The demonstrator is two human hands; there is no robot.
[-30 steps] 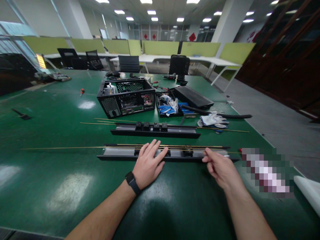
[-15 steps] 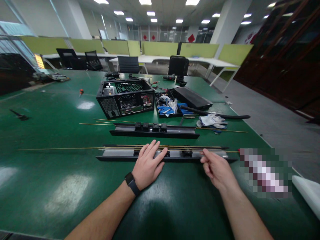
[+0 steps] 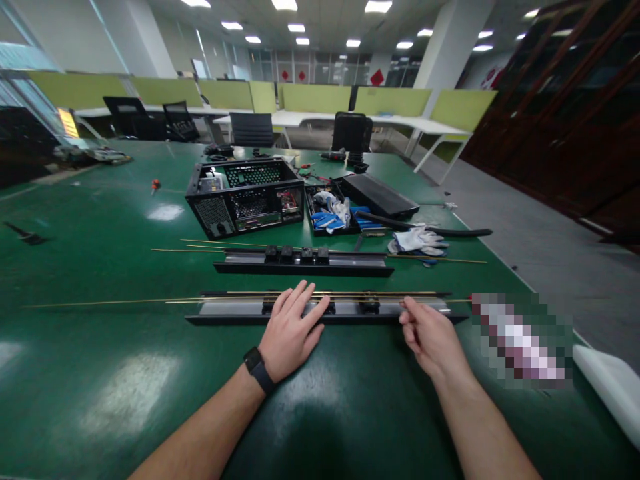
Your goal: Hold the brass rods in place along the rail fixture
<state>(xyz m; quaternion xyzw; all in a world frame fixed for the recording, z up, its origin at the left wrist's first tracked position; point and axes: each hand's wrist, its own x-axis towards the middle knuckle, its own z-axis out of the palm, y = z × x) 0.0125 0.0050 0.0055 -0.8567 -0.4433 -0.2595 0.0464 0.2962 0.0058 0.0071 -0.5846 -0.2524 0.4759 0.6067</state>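
My left hand lies palm down across the near black rail, fingers spread, over the thin brass rods running along it. Its fingers partly cover the small black blocks set in the rail's grey channel. My right hand is closed at the rail's right part, thumb and forefinger pinching a thin brass rod. The fingertips hide the exact grip. Rod ends stick out beyond the rail's left end. Behind lies a similar rail with several black blocks in it.
Farther back stand an open black computer case, a black tray with gloves, and a black panel. More gloves lie at the right beside a black tube. A blurred-out item lies near the table's right edge.
The whole view has shifted slightly. A second brass rod now reaches farther past the near rail's left end. Both hands keep nearly the same place on the rail.
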